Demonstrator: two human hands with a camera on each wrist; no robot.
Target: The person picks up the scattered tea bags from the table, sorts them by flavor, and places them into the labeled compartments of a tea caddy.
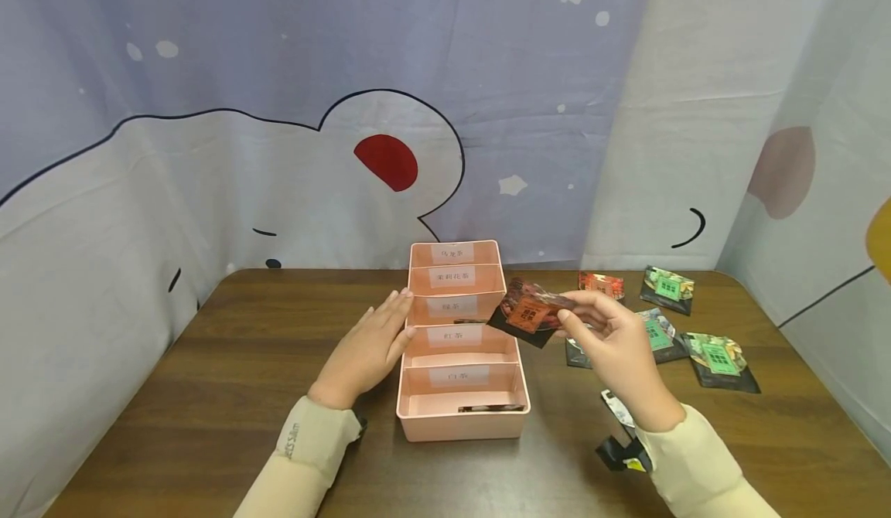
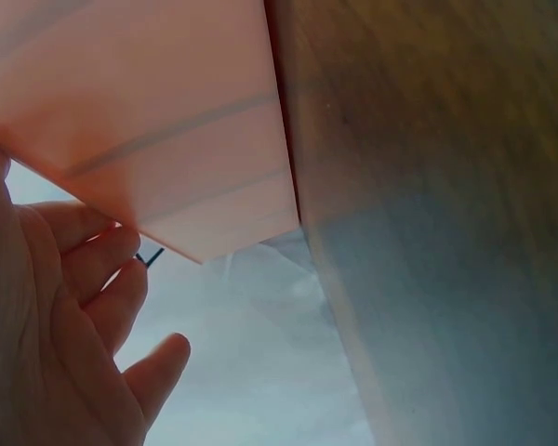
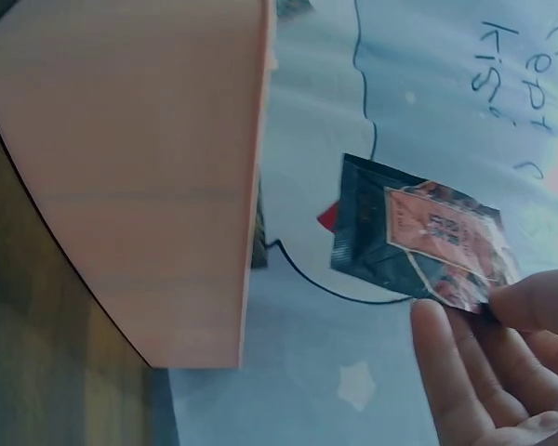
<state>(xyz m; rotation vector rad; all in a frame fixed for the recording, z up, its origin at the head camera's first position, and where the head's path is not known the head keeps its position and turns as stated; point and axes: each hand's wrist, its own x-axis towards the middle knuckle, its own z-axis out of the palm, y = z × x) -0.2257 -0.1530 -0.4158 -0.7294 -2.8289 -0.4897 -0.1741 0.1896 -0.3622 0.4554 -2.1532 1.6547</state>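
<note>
My right hand (image 1: 619, 348) pinches a tea sachet (image 1: 527, 315) at its edge between thumb and fingers. The sachet is black with an orange-red label and hangs tilted over the right side of a pink divided box (image 1: 462, 427). In the right wrist view the sachet (image 3: 367, 218) is held up beside the box wall (image 3: 139, 186). My left hand (image 1: 369, 348) lies along the box's left rim with fingers extended. The left wrist view shows those fingertips right at the rim of the box (image 2: 186, 121). White paper labels mark the compartments, and a sachet (image 1: 491, 408) lies in the front one.
Right of the box, several green-labelled sachets (image 1: 720, 359) and a red one (image 1: 602, 283) lie spread on the wooden table (image 1: 278, 348). A whitish packet (image 1: 618, 408) is partly hidden by my right wrist. A patterned curtain (image 1: 529, 116) hangs behind the table.
</note>
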